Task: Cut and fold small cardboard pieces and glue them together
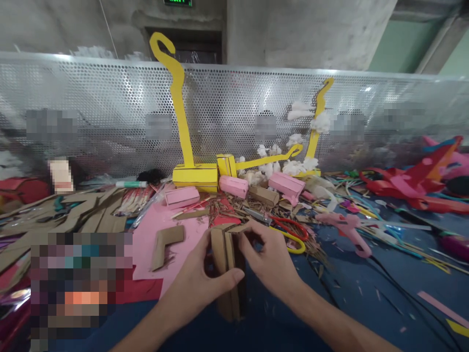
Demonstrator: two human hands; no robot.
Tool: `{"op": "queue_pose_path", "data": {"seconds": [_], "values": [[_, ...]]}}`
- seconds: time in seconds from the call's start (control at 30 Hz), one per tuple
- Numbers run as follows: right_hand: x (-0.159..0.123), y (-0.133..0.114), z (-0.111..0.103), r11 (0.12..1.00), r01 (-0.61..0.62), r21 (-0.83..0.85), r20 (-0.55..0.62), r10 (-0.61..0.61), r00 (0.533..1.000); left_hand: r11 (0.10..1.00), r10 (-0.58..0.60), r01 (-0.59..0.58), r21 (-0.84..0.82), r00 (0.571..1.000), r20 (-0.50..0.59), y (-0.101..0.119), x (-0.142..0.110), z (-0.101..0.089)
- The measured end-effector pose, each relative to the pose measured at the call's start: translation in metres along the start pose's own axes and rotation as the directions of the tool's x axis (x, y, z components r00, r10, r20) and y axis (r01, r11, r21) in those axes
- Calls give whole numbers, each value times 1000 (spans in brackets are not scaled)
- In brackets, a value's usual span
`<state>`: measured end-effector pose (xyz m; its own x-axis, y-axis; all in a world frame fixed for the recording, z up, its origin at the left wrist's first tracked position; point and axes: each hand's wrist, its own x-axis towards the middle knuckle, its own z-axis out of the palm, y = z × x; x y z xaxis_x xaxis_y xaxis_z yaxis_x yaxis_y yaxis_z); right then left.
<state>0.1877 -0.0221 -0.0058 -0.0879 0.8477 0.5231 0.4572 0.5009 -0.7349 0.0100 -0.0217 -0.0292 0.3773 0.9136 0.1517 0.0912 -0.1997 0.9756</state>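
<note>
A brown cardboard box-like piece [227, 254], folded and with dark seams along its edges, stands upright between my two hands. My left hand [205, 276] wraps around its left side, the thumb lying across the front. At the top right, my right hand [269, 254] pinches a flap of the same cardboard piece between thumb and fingers. Just behind my right hand lie scissors [293, 232] with red and yellow handles. An L-shaped cardboard strip [164, 244] rests on pink paper [146, 220] to the left of my left hand.
Yellow paper blocks [196, 177] with tall hooked strips stand at the back, near pink blocks [286, 183] and white fluff. A pink glue gun [346, 227] with a cord lies to the right. Cardboard scraps [98, 210] cover the left. A perforated metal panel [227, 107] rises behind.
</note>
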Motion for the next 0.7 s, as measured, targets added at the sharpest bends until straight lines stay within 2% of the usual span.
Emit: {"op": "queue_pose_path", "data": {"seconds": [0.23,0.4,0.53,0.7], "values": [[4,8,-9,998,-42,-50,-73,38,997,999,-40,38,-32,997,-59,-7,2,-2],[6,12,-14,996,-89,3,-61,89,994,992,-58,47,-114,994,-93,-10,2,0],[5,6,-9,991,-81,104,3,81,997,992,-42,36,-120,998,-46,-8,2,1],[2,5,0,969,-147,201,15,146,989,985,-3,9,-170,999,34,-7,4,1]]}}
